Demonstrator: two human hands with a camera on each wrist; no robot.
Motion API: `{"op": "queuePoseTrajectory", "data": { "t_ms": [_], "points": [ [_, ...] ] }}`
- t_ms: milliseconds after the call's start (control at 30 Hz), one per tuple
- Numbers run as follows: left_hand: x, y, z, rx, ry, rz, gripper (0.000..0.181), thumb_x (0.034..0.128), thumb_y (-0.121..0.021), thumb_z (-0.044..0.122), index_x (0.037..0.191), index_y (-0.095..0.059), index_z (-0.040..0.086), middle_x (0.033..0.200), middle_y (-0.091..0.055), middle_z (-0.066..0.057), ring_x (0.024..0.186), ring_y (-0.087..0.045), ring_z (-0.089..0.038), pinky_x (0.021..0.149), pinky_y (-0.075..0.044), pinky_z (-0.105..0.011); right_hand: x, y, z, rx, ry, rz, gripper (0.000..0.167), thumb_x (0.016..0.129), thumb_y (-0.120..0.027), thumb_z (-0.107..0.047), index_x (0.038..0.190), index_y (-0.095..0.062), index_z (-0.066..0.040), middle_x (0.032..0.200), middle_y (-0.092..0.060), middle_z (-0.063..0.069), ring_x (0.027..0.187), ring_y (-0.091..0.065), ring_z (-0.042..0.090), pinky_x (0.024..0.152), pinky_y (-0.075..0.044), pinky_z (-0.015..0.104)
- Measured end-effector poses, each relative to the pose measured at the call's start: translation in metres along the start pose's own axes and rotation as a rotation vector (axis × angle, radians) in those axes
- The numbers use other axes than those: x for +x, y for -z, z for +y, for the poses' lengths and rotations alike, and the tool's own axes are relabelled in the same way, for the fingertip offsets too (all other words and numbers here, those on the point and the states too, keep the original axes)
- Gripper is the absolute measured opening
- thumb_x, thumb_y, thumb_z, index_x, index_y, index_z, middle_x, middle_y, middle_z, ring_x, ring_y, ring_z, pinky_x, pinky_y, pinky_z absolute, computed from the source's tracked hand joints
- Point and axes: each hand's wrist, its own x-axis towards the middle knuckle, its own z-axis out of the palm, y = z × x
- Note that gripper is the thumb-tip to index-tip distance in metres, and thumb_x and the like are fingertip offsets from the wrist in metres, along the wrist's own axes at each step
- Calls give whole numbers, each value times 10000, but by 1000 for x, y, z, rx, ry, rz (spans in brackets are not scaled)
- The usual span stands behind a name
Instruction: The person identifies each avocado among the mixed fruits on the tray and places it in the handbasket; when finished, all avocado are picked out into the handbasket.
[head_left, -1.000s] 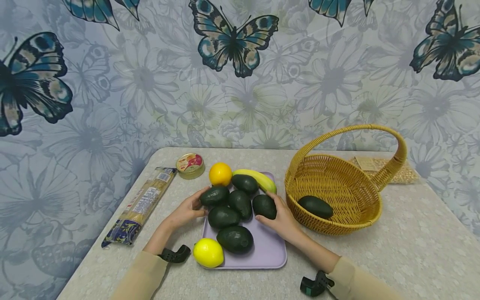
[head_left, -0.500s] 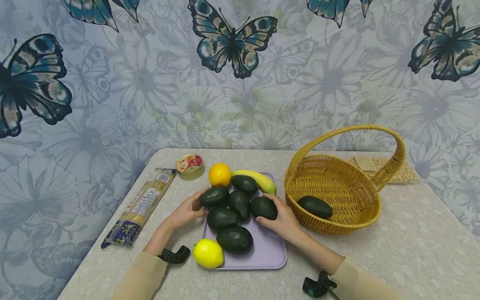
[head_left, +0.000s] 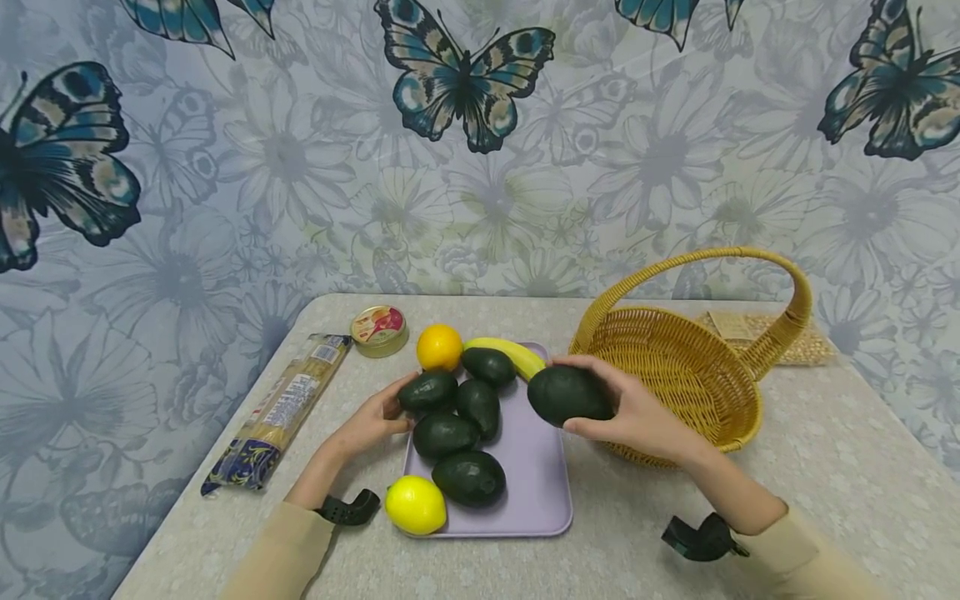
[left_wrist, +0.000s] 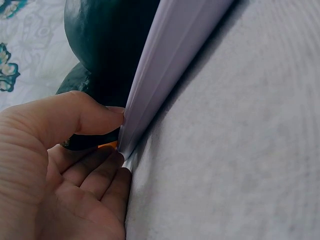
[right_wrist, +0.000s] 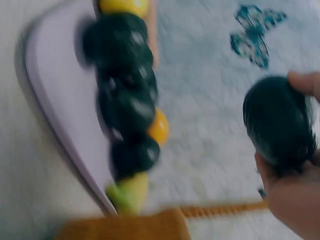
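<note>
My right hand (head_left: 637,412) holds a dark green avocado (head_left: 566,395) up between the lilac tray (head_left: 536,500) and the wicker basket (head_left: 671,358). In the right wrist view this avocado (right_wrist: 275,122) sits between thumb and fingers. At the tray's left edge is my left hand (head_left: 371,421); in the left wrist view its thumb and curled fingertips grip the rim (left_wrist: 150,85). Several avocados (head_left: 468,479) lie on the tray beside a yellow lemon (head_left: 416,505). A banana (head_left: 525,360) and an orange (head_left: 439,347) are at its far end.
Left of the tray lies a pasta packet (head_left: 281,412), with a round tin (head_left: 379,331) behind it. The basket's tall handle (head_left: 787,292) arches up on the right. Behind the basket lies a beige packet (head_left: 810,346). A butterfly-patterned wall (head_left: 480,225) closes off the back.
My right hand has lifted the avocado off the tray's right side and carried it up and right, in front of the basket. The left hand stays in place.
</note>
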Motion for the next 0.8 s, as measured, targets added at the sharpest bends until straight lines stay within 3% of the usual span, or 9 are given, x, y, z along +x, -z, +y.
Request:
{"op": "queuePoseTrajectory", "data": {
  "t_ms": [233, 533, 800],
  "points": [
    [0, 0, 0, -4, 15, 2, 787, 821, -576, -81, 1498, -190, 21, 1536, -199, -163, 1378, -226, -346, 1089, -214, -505, -16, 48, 5, 21, 15, -11, 634, 808, -687, 52, 1378, -431, -53, 1372, -461, 118, 1192, -492, 168, 921, -454, 251],
    [0, 1, -1, -5, 7, 6, 781, 823, -578, -82, 1497, -199, 24, 1532, -211, -165, 1376, -231, -349, 1086, -215, -514, -29, 77, 31, -1, -192, 69, 588, 869, -658, -57, 1405, -420, -93, 1329, -473, 91, 1082, -554, 163, 837, -503, 269],
    [0, 0, -1, 1, 4, 4, 781, 822, -579, -81, 1494, -193, 11, 1532, -214, -163, 1375, -238, -344, 1089, -215, -503, -36, 90, 60, -83, -298, 113, 619, 880, -669, -162, 1427, -387, -89, 1341, -466, 115, 1090, -535, 134, 839, -478, 241]
  ]
}}
